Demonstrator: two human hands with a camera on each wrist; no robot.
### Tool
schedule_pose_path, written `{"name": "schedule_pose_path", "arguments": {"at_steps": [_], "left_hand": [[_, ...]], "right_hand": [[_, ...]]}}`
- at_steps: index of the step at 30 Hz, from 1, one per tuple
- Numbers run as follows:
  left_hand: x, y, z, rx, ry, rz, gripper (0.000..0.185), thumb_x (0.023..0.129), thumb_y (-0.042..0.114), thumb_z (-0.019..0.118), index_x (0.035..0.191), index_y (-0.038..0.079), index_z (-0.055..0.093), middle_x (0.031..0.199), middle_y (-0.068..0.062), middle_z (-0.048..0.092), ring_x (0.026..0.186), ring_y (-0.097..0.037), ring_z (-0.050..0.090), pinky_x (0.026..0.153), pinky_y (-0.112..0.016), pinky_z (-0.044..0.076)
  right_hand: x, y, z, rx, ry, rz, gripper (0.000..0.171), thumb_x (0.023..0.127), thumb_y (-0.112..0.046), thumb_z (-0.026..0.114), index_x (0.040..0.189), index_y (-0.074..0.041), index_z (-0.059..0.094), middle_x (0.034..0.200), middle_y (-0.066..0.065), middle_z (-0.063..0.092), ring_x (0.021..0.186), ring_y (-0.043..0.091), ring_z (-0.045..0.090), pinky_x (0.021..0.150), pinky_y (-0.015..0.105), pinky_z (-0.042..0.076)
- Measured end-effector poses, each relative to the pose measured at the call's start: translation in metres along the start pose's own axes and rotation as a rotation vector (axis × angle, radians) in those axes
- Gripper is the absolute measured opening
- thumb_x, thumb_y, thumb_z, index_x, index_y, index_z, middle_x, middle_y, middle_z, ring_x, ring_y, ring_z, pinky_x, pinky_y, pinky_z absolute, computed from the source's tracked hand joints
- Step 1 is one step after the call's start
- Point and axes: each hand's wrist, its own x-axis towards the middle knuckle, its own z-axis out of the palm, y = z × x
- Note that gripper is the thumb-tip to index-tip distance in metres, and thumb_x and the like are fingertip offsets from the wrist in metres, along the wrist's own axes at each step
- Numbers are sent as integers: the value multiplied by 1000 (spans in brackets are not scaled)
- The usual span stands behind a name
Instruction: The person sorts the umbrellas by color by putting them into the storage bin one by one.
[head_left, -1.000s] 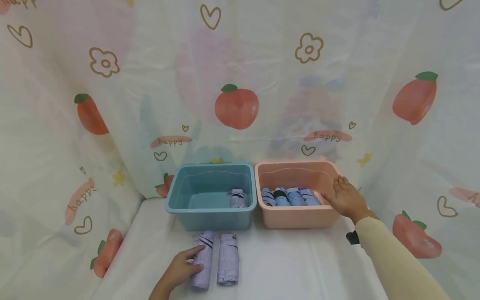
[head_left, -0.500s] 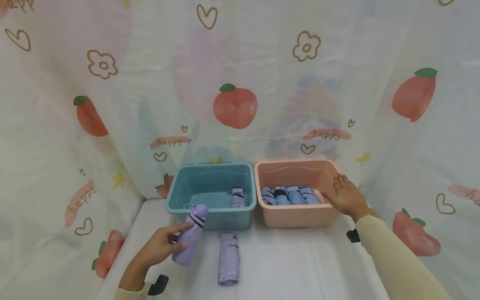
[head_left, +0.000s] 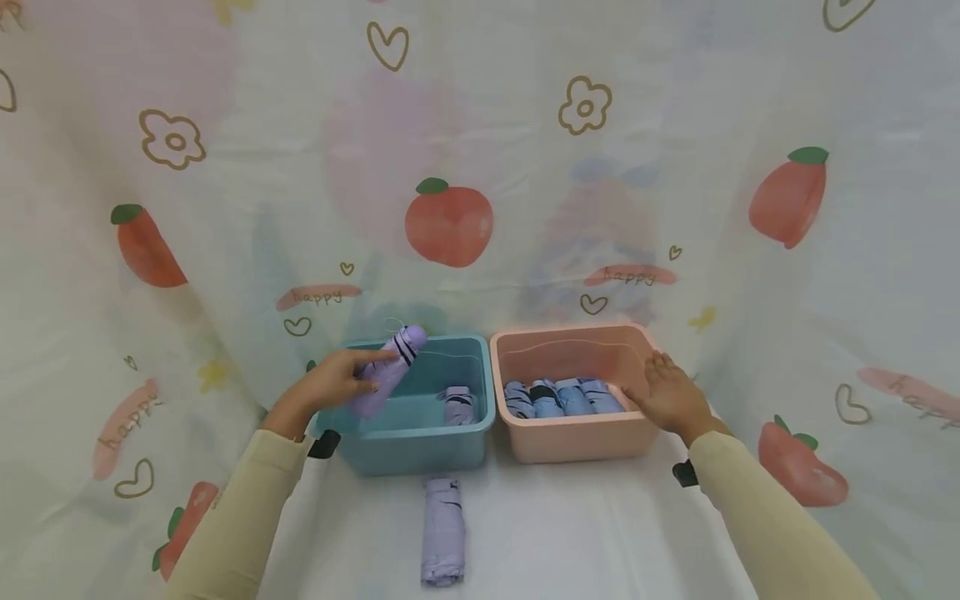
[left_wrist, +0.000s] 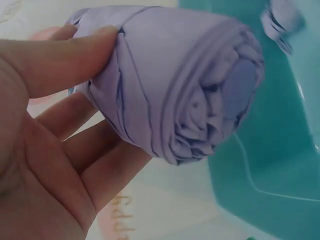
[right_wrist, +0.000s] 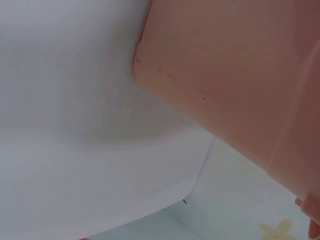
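In the head view my left hand (head_left: 333, 383) grips a folded purple umbrella (head_left: 390, 371) above the left part of the blue basin (head_left: 420, 450). The left wrist view shows thumb and fingers around that rolled umbrella (left_wrist: 150, 75), its bunched fabric end facing the camera. One more purple umbrella (head_left: 458, 407) lies inside the blue basin at its right side. On the table in front lies another purple umbrella (head_left: 443, 533). My right hand (head_left: 671, 396) rests with straight fingers on the right rim of the pink basin (head_left: 577, 442).
Several folded blue and purple umbrellas (head_left: 573, 398) lie side by side in the pink basin. Both basins stand close together on a white table (head_left: 555, 533). A printed curtain (head_left: 450, 125) closes off the back and the sides.
The left hand has picked up the left umbrella from the table and carried it up over the blue basin. My right hand stays at the pink basin's rim. The head view has shifted slightly.
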Motion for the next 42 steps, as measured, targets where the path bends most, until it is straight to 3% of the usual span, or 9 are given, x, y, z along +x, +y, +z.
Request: {"name": "schedule_pose_path", "arguments": {"at_steps": [7,12,15,20,25,29,32,37,42], "left_hand": [[45,-41,19,113,-215,-73,59,79,-8,69,128,24,67,124,-8,61,73,-19,48,57,-31,42],[72,-67,38,242,-367,-129,60,75,-11,70,124,24,70,128,-7,61,99,-20,53,64,-29,44],[85,-76,44,243,-424,-188,59,76,-10,71,124,24,70,133,-10,57,99,-20,54,61,-29,43],[97,-74,51,207,-479,-324,54,81,-5,72,126,26,68,137,-10,52,82,-17,55,57,-28,45],[101,-74,61,126,-512,-385,52,84,0,72,131,21,65,138,-11,52,97,-16,59,73,-29,50],[102,-80,72,41,-517,-423,52,85,-4,70,133,11,62,134,-15,54,99,-20,61,80,-32,52],[101,-90,82,67,-512,-416,51,84,0,73,133,13,63,132,-15,56,102,-21,58,84,-34,50],[99,-107,98,57,-495,-429,54,82,5,76,133,19,64,141,-17,49,118,-30,54,95,-44,46],[102,-95,105,29,-520,-429,57,83,4,74,136,18,60,148,-18,42,134,-37,40,104,-51,37]], "right_hand": [[3,-12,2,19,3,-1,106,92,-75,21,148,14,13,155,32,6,143,48,3,112,59,5],[1,-11,6,9,13,9,105,92,-74,21,148,14,13,156,32,6,143,48,4,112,60,7],[1,-7,6,-7,19,6,104,93,-73,21,148,15,13,156,32,6,143,48,4,112,58,6],[0,-1,5,-14,30,12,104,93,-73,21,148,15,13,156,32,6,143,48,3,112,58,6],[0,0,7,-15,33,12,106,92,-74,21,148,15,14,155,32,7,143,47,4,112,58,7],[-1,-3,9,0,24,12,107,91,-76,21,148,15,15,156,31,7,143,46,4,113,57,8],[-2,-5,9,0,24,3,106,92,-75,21,147,15,16,156,30,8,144,45,5,113,57,9],[-1,-6,8,-25,33,-9,105,93,-73,21,147,16,15,156,30,9,144,44,4,114,54,8],[-2,-3,4,-37,50,12,104,93,-73,22,148,15,14,156,31,8,144,46,5,114,55,8]]}}
